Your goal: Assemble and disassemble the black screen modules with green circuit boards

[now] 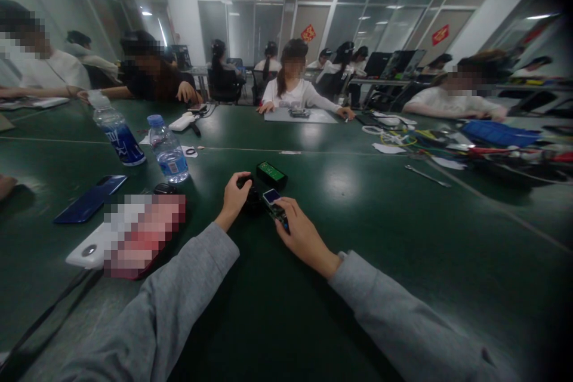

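My left hand point(234, 198) is closed around a black object point(252, 196), whose kind I cannot make out, low over the green table point(286, 310). In my right hand point(299, 228) is a small circuit board with a screen point(272, 196), gripped between thumb and fingers and tilted beside the black object. Just beyond both hands lies a black case with a green circuit board point(271, 174) in it, touched by neither hand as far as I can see. My right fingers hide the lower part of the board with the screen.
Left of my hands stand a small water bottle point(168, 152) and a taller blue-labelled bottle point(119, 131). A dark blue phone point(91, 199) and a blurred white-and-red item lie nearer. Tangled cables point(416, 137), a blue tray point(500, 133) and a metal tool point(427, 175) are right. People sit across the table.
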`<state>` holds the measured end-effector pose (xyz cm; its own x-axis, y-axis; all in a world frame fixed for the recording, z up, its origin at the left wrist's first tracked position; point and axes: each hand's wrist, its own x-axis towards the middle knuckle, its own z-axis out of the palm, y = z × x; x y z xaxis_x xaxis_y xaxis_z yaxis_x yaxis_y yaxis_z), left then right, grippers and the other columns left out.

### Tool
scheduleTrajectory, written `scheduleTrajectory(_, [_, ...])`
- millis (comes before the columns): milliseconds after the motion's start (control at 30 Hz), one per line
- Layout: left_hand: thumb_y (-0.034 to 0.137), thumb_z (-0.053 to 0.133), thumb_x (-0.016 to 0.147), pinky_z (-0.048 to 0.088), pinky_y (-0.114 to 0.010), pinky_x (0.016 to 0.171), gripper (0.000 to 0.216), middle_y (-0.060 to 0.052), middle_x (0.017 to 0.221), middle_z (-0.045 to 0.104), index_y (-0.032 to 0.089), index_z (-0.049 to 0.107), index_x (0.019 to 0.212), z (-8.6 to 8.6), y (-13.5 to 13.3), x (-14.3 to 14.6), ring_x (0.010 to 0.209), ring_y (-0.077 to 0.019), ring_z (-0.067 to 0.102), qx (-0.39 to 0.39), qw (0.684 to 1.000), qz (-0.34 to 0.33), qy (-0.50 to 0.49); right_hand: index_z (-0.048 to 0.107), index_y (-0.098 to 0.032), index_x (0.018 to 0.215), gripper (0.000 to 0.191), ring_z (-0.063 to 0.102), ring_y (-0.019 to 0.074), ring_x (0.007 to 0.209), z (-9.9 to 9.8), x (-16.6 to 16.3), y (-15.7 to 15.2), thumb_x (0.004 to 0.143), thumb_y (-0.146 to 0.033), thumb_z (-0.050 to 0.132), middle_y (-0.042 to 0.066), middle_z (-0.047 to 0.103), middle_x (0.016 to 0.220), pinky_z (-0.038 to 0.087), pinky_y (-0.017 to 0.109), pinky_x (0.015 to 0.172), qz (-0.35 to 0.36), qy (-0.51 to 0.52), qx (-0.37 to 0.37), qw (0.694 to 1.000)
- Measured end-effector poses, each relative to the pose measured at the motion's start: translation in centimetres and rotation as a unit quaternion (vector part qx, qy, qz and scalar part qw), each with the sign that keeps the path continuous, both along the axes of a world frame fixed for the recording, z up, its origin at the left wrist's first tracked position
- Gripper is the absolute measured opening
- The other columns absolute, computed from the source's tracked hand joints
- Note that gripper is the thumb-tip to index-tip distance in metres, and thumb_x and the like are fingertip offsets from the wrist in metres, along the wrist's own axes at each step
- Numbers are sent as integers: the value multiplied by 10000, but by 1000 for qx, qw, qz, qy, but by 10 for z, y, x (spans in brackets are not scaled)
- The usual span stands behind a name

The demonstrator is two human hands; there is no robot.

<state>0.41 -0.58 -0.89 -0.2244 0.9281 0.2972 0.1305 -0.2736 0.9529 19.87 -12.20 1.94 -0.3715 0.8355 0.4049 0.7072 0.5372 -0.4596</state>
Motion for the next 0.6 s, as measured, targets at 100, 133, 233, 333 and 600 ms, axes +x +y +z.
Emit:
scheduleTrajectory(100, [147,641,761,470,-325,895,172,-67,981,677,171,684,926,-1,1,-3,919,-165,622,9,1000,-9,10,367,-225,1326,448,549,235,1103,1,0,0,899,-193,502,98,436,1315,523,424,923,5,4,10,1000])
scheduleTrajectory(133, [148,633,761,474,-324,885,170,-63,966,679,170,684,921,-2,2,-4,906,-163,623,8,1000,-12,10,374,-223,1316,444,548,233,1101,0,0,0,893,-186,507,97,441,1306,518,423,929,7,7,14,1000])
scheduleTrajectory(233, [120,590,751,495,-321,836,181,-53,930,682,158,678,904,-3,1,-7,853,-156,630,-10,1000,-23,-5,391,-217,1294,438,556,235,1074,-1,0,1,878,-180,521,99,453,1284,512,433,923,5,9,19,1000])
scheduleTrajectory(333, [97,557,736,510,-326,814,178,-55,907,685,141,663,873,-2,-2,-11,819,-154,638,-29,999,-28,-34,403,-216,1282,427,559,236,1052,0,2,-2,874,-192,528,98,462,1269,513,433,901,1,6,19,1000])
scheduleTrajectory(600, [19,526,750,506,-277,851,258,-55,943,679,146,613,958,5,-7,-14,904,-136,647,-2,991,25,-134,428,-183,1264,412,562,247,1011,-4,27,3,858,-193,499,117,509,1205,499,418,864,-63,-2,50,997])
